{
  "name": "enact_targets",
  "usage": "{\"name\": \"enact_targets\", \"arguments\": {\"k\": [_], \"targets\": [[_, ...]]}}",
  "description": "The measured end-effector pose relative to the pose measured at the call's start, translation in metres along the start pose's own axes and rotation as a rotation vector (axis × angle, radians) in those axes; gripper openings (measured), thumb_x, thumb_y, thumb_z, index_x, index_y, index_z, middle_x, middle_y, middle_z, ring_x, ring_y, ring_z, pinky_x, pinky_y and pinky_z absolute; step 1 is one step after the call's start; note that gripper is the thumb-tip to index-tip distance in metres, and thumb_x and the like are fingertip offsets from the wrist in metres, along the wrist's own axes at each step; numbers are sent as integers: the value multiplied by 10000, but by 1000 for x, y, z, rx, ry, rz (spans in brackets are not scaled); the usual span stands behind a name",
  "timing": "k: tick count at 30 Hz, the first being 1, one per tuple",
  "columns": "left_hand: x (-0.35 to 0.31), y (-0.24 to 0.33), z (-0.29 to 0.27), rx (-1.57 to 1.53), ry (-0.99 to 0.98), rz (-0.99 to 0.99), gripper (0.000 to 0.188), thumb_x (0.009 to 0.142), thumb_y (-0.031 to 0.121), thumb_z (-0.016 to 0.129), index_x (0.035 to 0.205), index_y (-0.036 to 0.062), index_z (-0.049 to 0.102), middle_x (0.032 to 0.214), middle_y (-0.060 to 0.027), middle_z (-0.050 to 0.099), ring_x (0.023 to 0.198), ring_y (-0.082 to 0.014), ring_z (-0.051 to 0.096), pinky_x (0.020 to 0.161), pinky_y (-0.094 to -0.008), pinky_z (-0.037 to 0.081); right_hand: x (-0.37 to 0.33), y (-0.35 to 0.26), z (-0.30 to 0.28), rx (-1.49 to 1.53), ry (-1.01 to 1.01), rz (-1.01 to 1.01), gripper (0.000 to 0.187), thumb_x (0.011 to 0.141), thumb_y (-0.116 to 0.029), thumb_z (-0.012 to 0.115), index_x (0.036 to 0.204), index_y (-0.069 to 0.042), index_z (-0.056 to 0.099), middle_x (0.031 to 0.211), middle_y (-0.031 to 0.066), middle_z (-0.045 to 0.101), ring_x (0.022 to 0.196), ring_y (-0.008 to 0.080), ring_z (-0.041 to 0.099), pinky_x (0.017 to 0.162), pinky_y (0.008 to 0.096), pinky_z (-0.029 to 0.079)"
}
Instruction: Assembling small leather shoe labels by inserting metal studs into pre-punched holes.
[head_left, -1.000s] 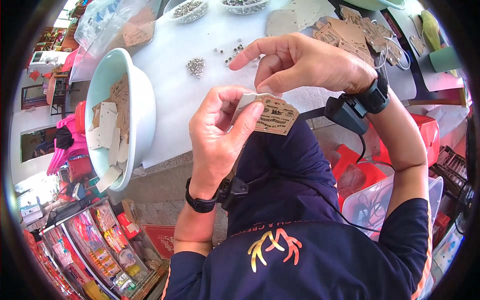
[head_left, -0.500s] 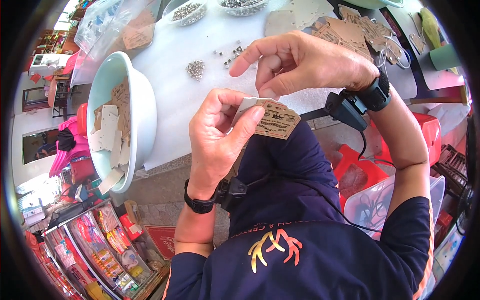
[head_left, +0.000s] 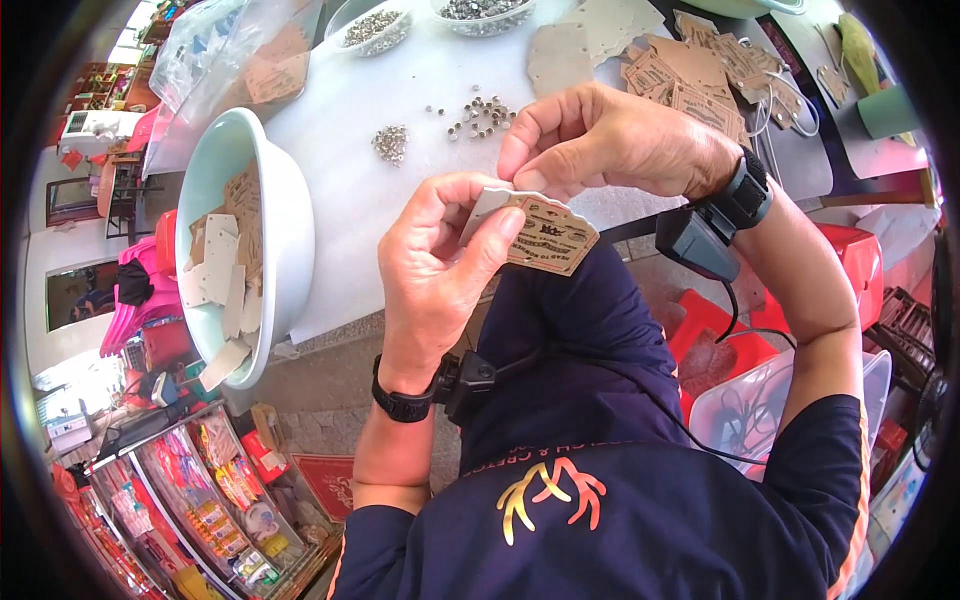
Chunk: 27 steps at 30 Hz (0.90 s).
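Both hands are working just off the white table's (head_left: 340, 240) near edge, over the lap. The left hand (head_left: 435, 275) is pinching a brown cardboard tag (head_left: 545, 235); the right hand (head_left: 610, 140) is closing fingertips on its top edge. The pale bowl (head_left: 290, 215) is sitting left, overhanging the edge; loose eyelets (head_left: 390, 142) are lying beyond.

Single head-worn fisheye view, looking steeply down, close over the lap and white table (head_left: 330, 150) edge, bent rim
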<state>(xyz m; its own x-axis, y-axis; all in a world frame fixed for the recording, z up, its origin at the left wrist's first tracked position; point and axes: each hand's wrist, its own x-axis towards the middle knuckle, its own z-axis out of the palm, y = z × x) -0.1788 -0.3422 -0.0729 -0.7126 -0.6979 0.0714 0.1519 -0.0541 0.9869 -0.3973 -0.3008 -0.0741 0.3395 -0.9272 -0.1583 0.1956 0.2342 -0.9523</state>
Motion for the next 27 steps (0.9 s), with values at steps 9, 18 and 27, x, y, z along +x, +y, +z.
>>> {"name": "enact_targets", "arguments": {"k": [9, 18, 27], "targets": [[0, 0, -4, 1, -1, 11, 187, 906, -25, 630, 1081, -25, 565, 976, -69, 650, 896, -92, 622, 812, -241, 521, -1, 6, 4, 281, -26, 19, 197, 905, -76, 658, 1087, -5, 637, 963, 36, 679, 862, 95, 645, 796, 234, 514], [-1, 3, -6, 41, -27, -26, 177, 906, -14, 635, 1068, -22, 565, 974, -67, 651, 901, -89, 622, 813, -238, 518, 1, -8, 7, -50, -55, -36, 278, 892, -144, 673, 1125, 2, 632, 947, 35, 688, 855, 84, 635, 797, 235, 502], [2, 0, -8, -27, 12, 3, 171, 906, -18, 632, 1066, -29, 570, 964, -72, 654, 873, -87, 621, 790, -237, 533, 4, 3, 6, -61, 26, -26, 237, 903, -187, 673, 1065, -14, 674, 911, 17, 687, 816, 78, 630, 764, 231, 508]]}}
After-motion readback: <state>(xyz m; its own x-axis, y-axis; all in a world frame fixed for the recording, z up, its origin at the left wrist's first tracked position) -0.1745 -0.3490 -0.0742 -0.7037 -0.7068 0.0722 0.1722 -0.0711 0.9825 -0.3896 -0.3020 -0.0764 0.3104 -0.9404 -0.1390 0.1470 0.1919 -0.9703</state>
